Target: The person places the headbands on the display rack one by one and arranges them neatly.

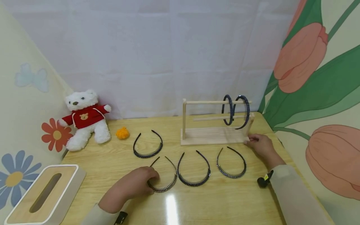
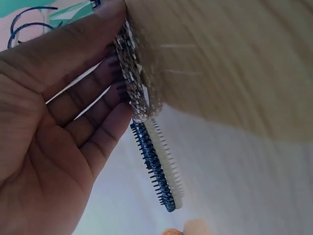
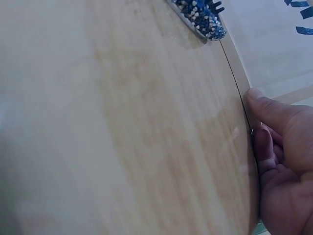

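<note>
The right hand (image 1: pixel 262 146) is pinching the rack (image 1: pixel 206 136) by its corner — probably steadying it — while the left hand (image 1: pixel 140 182) is pinching a headband (image 1: pixel 169 188) front-left of the rack.

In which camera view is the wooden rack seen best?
The head view: it shows the wooden rack nearly whole, with two headbands hanging on it. The right wrist view shows only part of its base, touched by the right hand. The left wrist view has a small, blurred part.
</note>
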Demonstrator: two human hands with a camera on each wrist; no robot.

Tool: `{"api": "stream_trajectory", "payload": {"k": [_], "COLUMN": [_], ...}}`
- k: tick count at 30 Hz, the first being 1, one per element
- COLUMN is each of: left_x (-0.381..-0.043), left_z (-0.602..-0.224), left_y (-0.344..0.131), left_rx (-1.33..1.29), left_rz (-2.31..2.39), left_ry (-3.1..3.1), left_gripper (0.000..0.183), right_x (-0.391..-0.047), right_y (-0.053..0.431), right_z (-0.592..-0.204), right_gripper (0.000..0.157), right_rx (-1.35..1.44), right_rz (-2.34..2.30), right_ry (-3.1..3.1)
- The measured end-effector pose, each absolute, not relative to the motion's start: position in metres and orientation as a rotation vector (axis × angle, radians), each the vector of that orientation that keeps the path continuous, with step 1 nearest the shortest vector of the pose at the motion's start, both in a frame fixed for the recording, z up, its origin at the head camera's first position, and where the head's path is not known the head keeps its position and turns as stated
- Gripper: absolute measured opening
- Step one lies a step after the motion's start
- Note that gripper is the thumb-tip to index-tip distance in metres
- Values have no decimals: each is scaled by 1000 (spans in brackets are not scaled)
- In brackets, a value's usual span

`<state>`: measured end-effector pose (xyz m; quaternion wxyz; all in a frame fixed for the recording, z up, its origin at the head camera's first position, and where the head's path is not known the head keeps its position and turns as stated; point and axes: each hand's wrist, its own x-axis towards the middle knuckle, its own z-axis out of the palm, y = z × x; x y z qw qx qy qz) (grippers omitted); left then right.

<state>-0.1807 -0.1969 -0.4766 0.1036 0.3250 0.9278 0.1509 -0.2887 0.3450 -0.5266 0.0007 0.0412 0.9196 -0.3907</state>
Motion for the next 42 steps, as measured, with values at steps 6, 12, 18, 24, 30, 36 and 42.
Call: {"api": "stream_trajectory", "payload": {"k": [6,12,18,24,30,36,42], "left_x": [-183,-178,-179,-183,-186,-189,-201], "left_z": [-478,-467,-447,-441,-447,-447,-426], "left_y": [-203,-206,-208,-203,-190,-178,-161], "left_rx": [1121,1188,909,462,220,65,-40], "left_rz": [464,444,986,1684,2162,2336,2591], "left_ry": [2731,2695,2517,2192,1819,1719,1647], "left_gripper": [29,24,5,19,19,25,29], "right_x": [-289,-290,-292,-293,-292,-292,-291], "right_y": [346,347,348,349,348,346,347], "right_z": [-527,-527,-527,-530,-531,-533,-530], "right_gripper": [55,55,48,53,53,51,53], "right_rx": [151,133,115,130,127,126,131], "right_rz": [-1252,-1251,-1242,-1238,-1239,-1241,-1244], "right_ry": [2862,2857,2924,2890,2890,2897,2882]}}
